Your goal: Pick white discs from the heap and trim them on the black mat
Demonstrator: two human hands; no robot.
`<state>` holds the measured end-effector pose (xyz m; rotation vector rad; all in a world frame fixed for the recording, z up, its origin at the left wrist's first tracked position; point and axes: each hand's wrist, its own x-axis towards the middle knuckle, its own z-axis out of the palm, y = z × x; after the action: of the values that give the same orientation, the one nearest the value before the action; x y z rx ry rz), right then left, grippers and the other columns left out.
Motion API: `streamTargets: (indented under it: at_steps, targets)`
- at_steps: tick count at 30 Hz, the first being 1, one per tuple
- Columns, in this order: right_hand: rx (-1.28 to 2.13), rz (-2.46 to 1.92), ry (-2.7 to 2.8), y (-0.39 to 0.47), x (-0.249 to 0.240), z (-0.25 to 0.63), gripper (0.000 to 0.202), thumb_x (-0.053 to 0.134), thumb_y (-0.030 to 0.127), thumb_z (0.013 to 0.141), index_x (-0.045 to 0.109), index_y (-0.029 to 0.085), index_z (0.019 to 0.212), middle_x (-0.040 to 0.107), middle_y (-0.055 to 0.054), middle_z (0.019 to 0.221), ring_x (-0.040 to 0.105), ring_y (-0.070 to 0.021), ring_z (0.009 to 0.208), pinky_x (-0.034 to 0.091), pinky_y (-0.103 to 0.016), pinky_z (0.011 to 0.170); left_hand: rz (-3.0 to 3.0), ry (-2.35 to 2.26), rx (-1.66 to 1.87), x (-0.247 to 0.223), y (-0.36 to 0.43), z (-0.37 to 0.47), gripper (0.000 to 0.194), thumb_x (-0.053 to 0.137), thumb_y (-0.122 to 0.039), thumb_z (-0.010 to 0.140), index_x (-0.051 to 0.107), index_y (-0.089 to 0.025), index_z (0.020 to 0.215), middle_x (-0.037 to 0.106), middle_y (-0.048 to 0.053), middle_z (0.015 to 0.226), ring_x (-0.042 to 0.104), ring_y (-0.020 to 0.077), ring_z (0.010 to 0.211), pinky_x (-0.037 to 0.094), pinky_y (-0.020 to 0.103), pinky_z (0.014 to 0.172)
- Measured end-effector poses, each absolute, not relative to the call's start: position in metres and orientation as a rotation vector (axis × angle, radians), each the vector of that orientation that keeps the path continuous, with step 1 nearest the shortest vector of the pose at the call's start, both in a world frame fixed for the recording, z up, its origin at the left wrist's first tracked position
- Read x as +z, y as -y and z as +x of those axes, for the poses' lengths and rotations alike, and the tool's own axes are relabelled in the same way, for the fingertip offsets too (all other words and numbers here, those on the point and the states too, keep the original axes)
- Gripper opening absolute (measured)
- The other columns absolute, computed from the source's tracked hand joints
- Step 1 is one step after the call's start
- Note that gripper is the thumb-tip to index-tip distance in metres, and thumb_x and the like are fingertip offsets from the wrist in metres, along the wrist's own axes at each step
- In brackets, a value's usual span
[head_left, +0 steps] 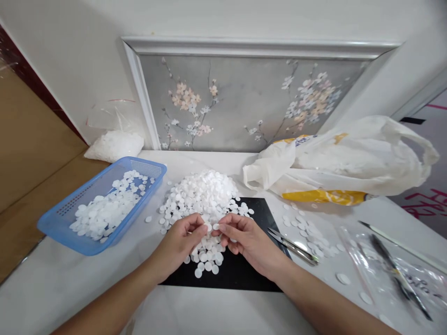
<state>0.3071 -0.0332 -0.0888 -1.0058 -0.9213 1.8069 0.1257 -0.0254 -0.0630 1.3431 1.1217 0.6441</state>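
Note:
Between thumb and fingers my left hand (pixel 186 239) pinches a small white disc (pixel 208 227). Close beside it, my right hand (pixel 246 239) pinches another white disc (pixel 215 226) by its edge. Both hands are held over a large heap of white discs (pixel 206 190), which spreads across a black mat (pixel 230 274). Several loose discs (pixel 208 266) lie on the mat just below the fingers. Whether the two held discs touch each other I cannot tell.
A blue basket (pixel 85 249) with many discs stands at left, a filled clear bag (pixel 115 144) behind it. At right are tweezers (pixel 293 246), scattered discs (pixel 307 228), a white plastic bag (pixel 349 158), a clear zip bag (pixel 370 260) and a black pen-like tool (pixel 398 274).

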Motion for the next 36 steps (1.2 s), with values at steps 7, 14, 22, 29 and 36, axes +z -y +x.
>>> streamTargets:
  at_steps: [7,14,22,29,36]
  targets:
    - [1.503,-1.114,1.306,0.040,-0.083,0.302,0.021,0.068,0.039,0.077,0.060,0.019,0.076,0.061,0.002,0.063,0.049,-0.0106,0.052,0.040,-0.024,0.049,1.003,-1.042,0.632,-0.056,0.031,0.130,0.024,0.051,-0.030,0.082,0.041,-0.019,0.063,0.046,-0.006,0.046,0.029,0.0067,0.043,0.023,0.021,0.047]
    - [1.034,-1.101,1.782,0.048,-0.080,0.302,0.008,0.062,0.023,0.082,0.069,0.024,0.078,0.060,-0.002,0.082,0.056,-0.0144,0.067,0.040,-0.026,0.056,0.792,-0.978,0.714,-0.062,0.034,0.134,0.022,0.054,-0.024,0.079,0.041,-0.018,0.061,0.041,-0.007,0.051,0.039,0.0060,0.046,0.025,0.019,0.048]
    - [1.650,-1.112,1.215,0.043,-0.080,0.303,0.031,0.065,0.047,0.079,0.055,0.018,0.073,0.052,0.003,0.058,0.038,-0.0088,0.050,0.028,-0.023,0.048,0.846,-0.973,0.722,-0.064,0.031,0.130,0.022,0.056,-0.029,0.081,0.044,-0.019,0.065,0.057,-0.003,0.057,0.043,0.0072,0.047,0.023,0.019,0.045]
    - [1.822,-1.006,0.947,0.039,-0.080,0.305,0.030,0.074,0.041,0.071,0.054,0.018,0.068,0.060,-0.001,0.067,0.052,-0.0129,0.063,0.035,-0.023,0.051,0.938,-0.970,0.683,-0.061,0.031,0.129,0.027,0.060,-0.036,0.081,0.046,-0.018,0.066,0.061,0.000,0.066,0.045,0.0068,0.048,0.023,0.021,0.046]
    - [1.768,-1.007,1.004,0.040,-0.083,0.302,0.027,0.071,0.040,0.074,0.059,0.018,0.085,0.054,0.003,0.060,0.041,-0.0085,0.050,0.027,-0.022,0.045,1.045,-0.971,0.649,-0.065,0.032,0.132,0.028,0.061,-0.040,0.081,0.049,-0.018,0.069,0.061,-0.001,0.066,0.043,0.0058,0.046,0.025,0.020,0.047]
